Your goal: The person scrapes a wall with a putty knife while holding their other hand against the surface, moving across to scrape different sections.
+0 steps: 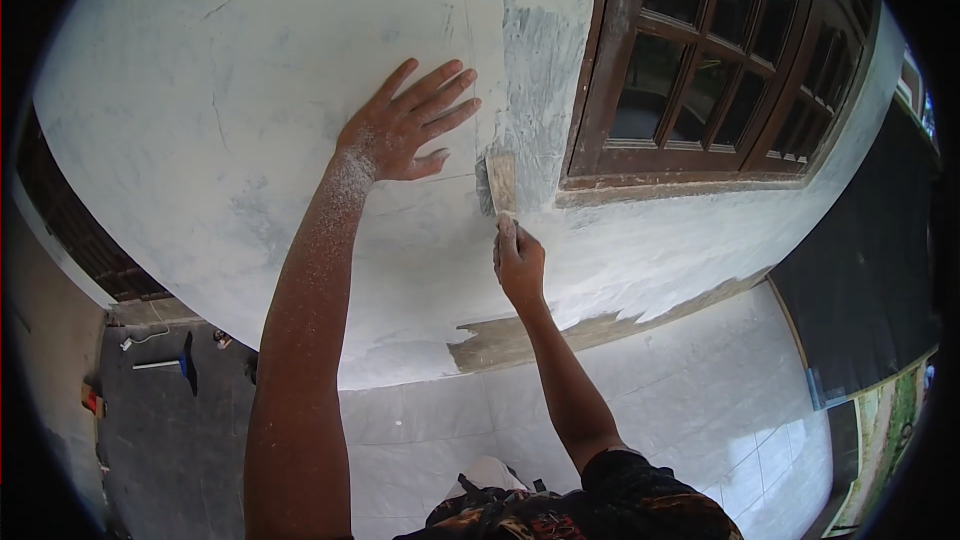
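Observation:
My right hand (519, 262) is closed around the handle of a putty knife (502, 181), a scraper with a wide, dusty blade. Its blade points up and lies against the white wall (290, 70), at the edge of a scraped grey strip (545, 70) left of the window. Higher and to the left, my left hand (405, 125) is spread over the wall with nothing in it, fingers pointing up and right. White dust covers its wrist and forearm. A small dark grey patch shows just left of the blade.
A brown wooden window (700, 70) with glass panes is at upper right. Bare cement (530, 340) shows along the wall's foot above pale floor tiles (660, 400). A blue-and-white squeegee-like tool (186, 364) lies on the dark floor at left. A black sheet (860, 250) hangs at right.

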